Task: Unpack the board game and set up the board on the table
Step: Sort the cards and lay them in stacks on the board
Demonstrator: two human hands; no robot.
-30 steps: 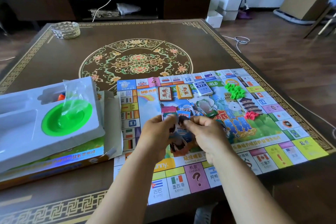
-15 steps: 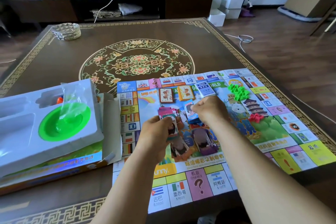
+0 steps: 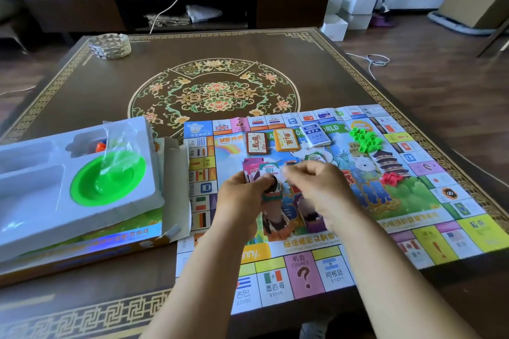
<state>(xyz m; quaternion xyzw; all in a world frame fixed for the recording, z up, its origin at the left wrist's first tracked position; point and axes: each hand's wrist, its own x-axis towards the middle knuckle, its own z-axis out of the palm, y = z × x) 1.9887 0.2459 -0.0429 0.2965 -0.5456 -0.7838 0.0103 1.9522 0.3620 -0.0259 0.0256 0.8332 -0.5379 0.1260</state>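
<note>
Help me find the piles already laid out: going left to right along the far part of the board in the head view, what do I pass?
Brown card deck → yellow card deck → blue card deck → green houses, with the red pieces nearer, below them.

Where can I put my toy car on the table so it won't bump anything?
The far half of the table, between the glass dish and the game board, is bare. Near the hands it's crowded with cards.
</note>
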